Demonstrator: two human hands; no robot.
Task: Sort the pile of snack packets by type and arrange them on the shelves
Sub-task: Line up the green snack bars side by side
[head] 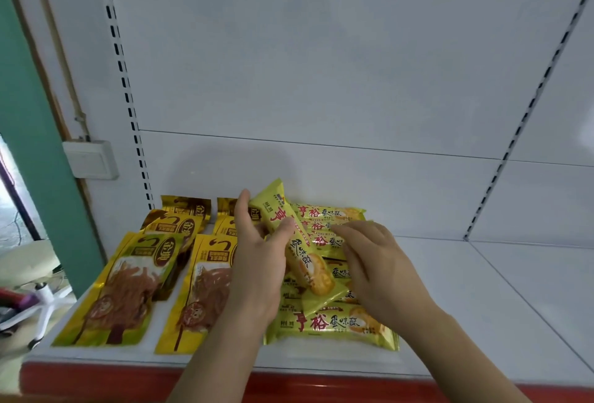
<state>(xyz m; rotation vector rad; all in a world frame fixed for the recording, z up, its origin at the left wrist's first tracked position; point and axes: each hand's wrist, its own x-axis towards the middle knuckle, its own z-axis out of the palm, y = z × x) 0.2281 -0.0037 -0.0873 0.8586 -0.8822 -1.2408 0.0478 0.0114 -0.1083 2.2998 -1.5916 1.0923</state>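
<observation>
Nearest the camera runs the red front edge of the white shelf. Just behind it lie two columns of gold packets on the left, overlapping from near to far, and to their right a stack of yellow biscuit packets lying crosswise, the nearest one flat at the front.

Above that stack, the left hand holds one yellow packet lifted and slanted, its far end pointing up and left, its near end resting toward the stack. The thumb and fingers curl around its upper half, a firm hold rather than a fingertip pinch. The right hand hovers over the right part of the stack with fingers loosely spread and bent; it seems to touch the packets beneath, holding none, though the contact under the palm is hidden.

The step in hand looks like placing this packet with its own kind. To do it well, the person should turn it crosswise to match the others, printed side up, and lay it squarely on the stack while the right hand steadies the slippery wrappers, keeping it apart from the gold ones.

Farther back, the white rear panel and slotted uprights rise behind.
</observation>
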